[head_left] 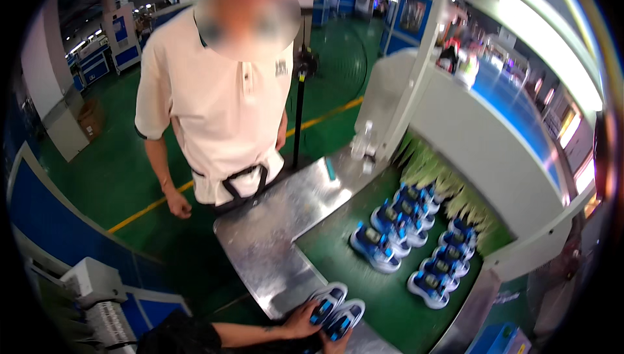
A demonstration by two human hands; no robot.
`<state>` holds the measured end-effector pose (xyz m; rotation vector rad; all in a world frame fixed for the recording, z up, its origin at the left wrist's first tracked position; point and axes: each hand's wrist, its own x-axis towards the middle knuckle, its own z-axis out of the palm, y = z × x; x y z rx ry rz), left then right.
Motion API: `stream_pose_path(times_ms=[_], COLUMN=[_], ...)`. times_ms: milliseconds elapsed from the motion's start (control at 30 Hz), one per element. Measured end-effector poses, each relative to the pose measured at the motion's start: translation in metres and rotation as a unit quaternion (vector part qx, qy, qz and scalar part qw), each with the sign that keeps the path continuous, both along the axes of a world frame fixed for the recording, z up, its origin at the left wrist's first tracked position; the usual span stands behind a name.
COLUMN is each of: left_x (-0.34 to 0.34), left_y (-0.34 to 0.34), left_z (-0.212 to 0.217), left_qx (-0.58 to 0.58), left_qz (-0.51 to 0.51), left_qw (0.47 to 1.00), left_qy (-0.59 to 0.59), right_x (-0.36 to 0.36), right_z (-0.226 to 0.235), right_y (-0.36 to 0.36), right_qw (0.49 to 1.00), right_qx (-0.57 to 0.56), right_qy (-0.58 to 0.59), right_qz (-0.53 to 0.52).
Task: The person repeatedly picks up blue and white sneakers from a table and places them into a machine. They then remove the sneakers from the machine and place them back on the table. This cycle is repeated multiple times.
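At the near edge of the metal table I hold a pair of blue sneakers with white soles, side by side. My left hand (pixel 301 322) is closed on the heel end of the left sneaker (pixel 328 301). My right hand (pixel 337 342), partly cut off by the lower edge, grips the right sneaker (pixel 346 317). Both toes point away from me. Several more blue sneakers (pixel 376 247) stand in two rows on the green conveyor belt (pixel 338 250), to the right of my hands.
A metal tabletop (pixel 266 260) borders the belt, with a clear bottle (pixel 364 141) at its far end. A strip curtain (pixel 432 172) hangs at the machine's opening. A person in a light polo shirt (pixel 224 94) stands across the table. A blue box (pixel 500 340) sits lower right.
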<state>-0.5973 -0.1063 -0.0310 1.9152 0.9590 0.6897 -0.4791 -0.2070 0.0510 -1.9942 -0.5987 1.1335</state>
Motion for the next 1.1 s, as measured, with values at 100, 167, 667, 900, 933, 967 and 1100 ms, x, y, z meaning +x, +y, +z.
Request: stream_pose_path(times_ms=[100,167,667,900,933,967,1100], left_x=[-0.001,-0.003,0.0,-0.032,-0.042,-0.055,-0.086], left_y=[-0.003,0.001,0.0,0.037,0.041,0.047,0.066], left_z=[0.013,0.022,-0.021,0.026,0.017,0.03,0.073], left_qx=[-0.07,-0.041,-0.019,-0.24,-0.178,-0.156,-0.164], left_qz=[-0.007,-0.014,-0.03,-0.002,0.005,0.012,0.096], left_qw=[0.997,0.999,0.998,0.971,0.984,0.988,0.981], left_qy=[0.018,0.019,0.044,0.014,0.003,-0.019,0.025], right_x=[-0.006,-0.009,-0.011,-0.005,-0.012,-0.012,-0.049], right_z=[0.024,0.033,0.057,-0.007,0.007,0.018,-0.018], right_y=[-0.001,-0.001,-0.018,-0.029,-0.022,-0.015,0.037], right_qw=[0.999,0.998,0.993,0.974,0.972,0.992,0.969], right_qx=[0.004,0.023,0.034,0.057,0.06,0.019,0.17], right_qy=[0.021,0.032,0.085,0.18,0.186,0.112,0.175], right_qz=[-0.031,-0.043,-0.074,-0.123,-0.131,-0.05,-0.031])
